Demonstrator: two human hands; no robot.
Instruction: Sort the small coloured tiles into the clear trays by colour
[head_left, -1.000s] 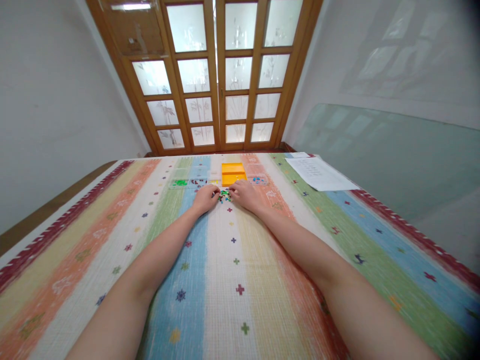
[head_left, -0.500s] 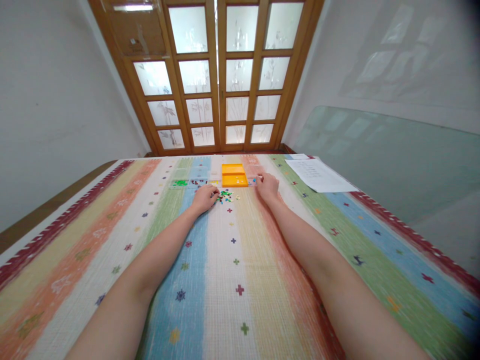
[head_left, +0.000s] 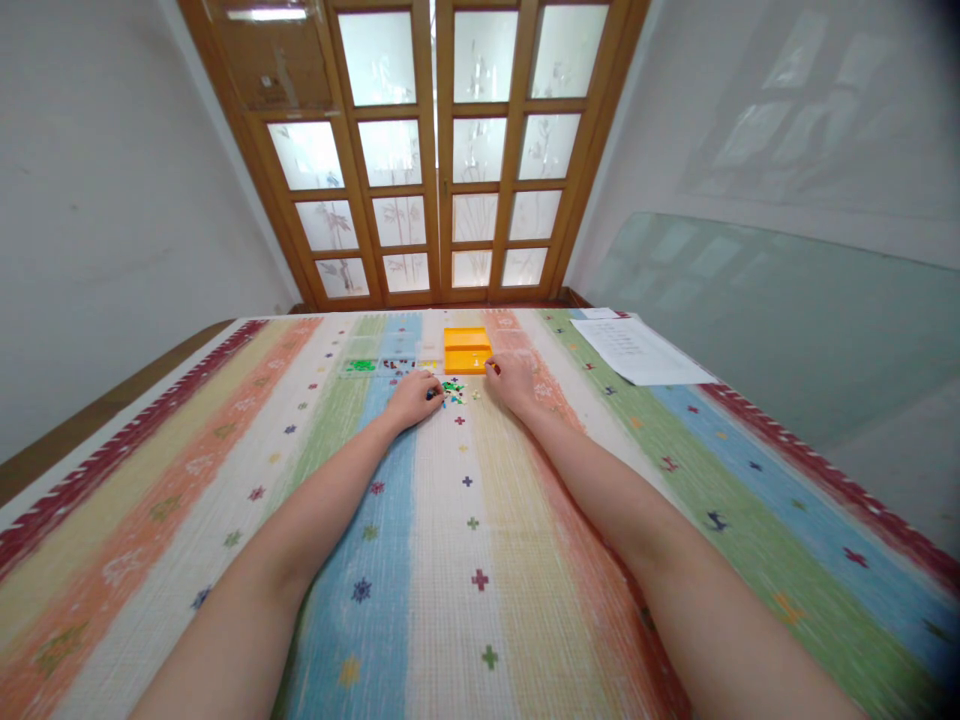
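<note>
A loose pile of tiny coloured pieces (head_left: 454, 391), mostly green with some blue, yellow and dark ones, lies on the tablecloth. At its left edge rests my left hand (head_left: 415, 399), fingers curled together around something small and dark that I cannot make out. My right hand (head_left: 513, 382) is closed in a pinch at the right front corner of an open orange box (head_left: 466, 337). A speck of dark red shows at its fingertips, too small to name. A few pale bits lie inside the orange box.
Left of the orange box stand clear compartments with green pieces (head_left: 361, 366), dark red pieces (head_left: 397, 366) and yellow pieces (head_left: 428, 366). White paper sheets (head_left: 637, 348) lie at the right on the striped tablecloth (head_left: 450, 560). Behind the table is a glazed wooden door (head_left: 445, 150).
My right hand has moved left, from the right side of the orange box to its front corner. My left hand has shifted slightly right at the pile.
</note>
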